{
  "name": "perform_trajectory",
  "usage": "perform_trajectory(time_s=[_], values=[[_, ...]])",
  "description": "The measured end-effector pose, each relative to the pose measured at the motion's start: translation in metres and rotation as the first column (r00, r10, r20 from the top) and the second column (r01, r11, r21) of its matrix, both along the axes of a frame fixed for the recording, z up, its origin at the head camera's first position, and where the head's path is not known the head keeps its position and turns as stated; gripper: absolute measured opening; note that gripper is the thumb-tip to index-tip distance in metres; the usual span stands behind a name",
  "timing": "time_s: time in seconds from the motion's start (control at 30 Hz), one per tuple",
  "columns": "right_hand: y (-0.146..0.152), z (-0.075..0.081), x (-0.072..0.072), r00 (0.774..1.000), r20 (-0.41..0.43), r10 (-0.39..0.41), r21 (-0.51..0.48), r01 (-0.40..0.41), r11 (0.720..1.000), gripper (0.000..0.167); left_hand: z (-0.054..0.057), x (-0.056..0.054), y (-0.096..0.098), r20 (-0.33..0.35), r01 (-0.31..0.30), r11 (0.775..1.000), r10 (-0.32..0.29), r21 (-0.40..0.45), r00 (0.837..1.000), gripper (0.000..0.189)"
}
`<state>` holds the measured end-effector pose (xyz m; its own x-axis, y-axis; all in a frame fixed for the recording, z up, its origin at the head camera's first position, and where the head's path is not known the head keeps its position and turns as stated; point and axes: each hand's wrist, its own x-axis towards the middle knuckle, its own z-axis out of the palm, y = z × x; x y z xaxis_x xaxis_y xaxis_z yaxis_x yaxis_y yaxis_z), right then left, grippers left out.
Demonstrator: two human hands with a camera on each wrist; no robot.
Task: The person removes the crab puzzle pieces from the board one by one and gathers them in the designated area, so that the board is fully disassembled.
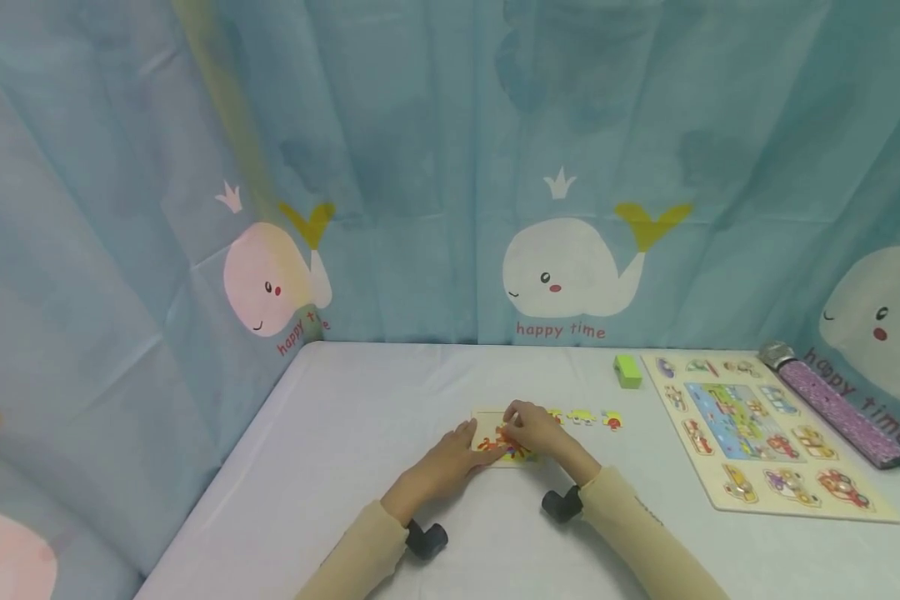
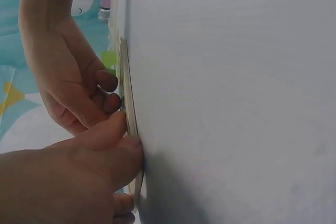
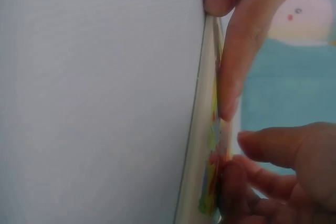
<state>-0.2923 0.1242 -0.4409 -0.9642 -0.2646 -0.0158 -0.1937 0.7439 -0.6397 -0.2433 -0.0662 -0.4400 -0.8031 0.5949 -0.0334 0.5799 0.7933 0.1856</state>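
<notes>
- The puzzle board (image 1: 487, 417), flat on the desk (image 1: 360, 417), is touched by the left hand (image 1: 446, 467), fingers released.
- Over it the right hand (image 1: 537, 429) is bent; whether a piece is grasped cannot be told.
- Rightward, loose pieces (image 1: 581, 416) are laid.

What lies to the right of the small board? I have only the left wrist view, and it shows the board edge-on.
Observer: At least three loose puzzle pieces in a row, the nearest partly behind the right hand.
Operator: How does the face of the small board look?
Observer: Red and yellow shapes show in its lower part; its upper left is bare.
Operator: And farther right?
Observer: A larger puzzle board with a blue-and-green picture in its middle.
</notes>
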Motion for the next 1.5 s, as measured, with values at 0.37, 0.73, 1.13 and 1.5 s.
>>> perform_trajectory(time_s=[0.37,0.73,1.13,1.5], values=[[0.005,-0.002,0.0,1.0,0.007,0.007,-0.073,-0.007,0.997,0.014,-0.005,-0.003,0.001,-0.031,0.021,0.999,-0.022,-0.043,0.999,0.041],[0.01,0.0,-0.005,0.999,0.007,-0.038,-0.11,0.038,0.993,0.005,-0.005,-0.005,0.002,0.02,-0.008,1.0,0.008,-0.019,1.0,0.043],[0.054,0.014,-0.006,0.985,0.119,-0.128,-0.225,0.152,0.962,0.018,-0.003,-0.005,0.0,0.034,-0.021,1.0,0.022,-0.014,0.999,0.041],[0.132,0.013,0.009,0.967,0.191,-0.166,-0.134,0.193,0.972,0.029,-0.002,-0.007,-0.001,0.061,-0.032,0.999,0.03,0.036,0.998,0.043]])
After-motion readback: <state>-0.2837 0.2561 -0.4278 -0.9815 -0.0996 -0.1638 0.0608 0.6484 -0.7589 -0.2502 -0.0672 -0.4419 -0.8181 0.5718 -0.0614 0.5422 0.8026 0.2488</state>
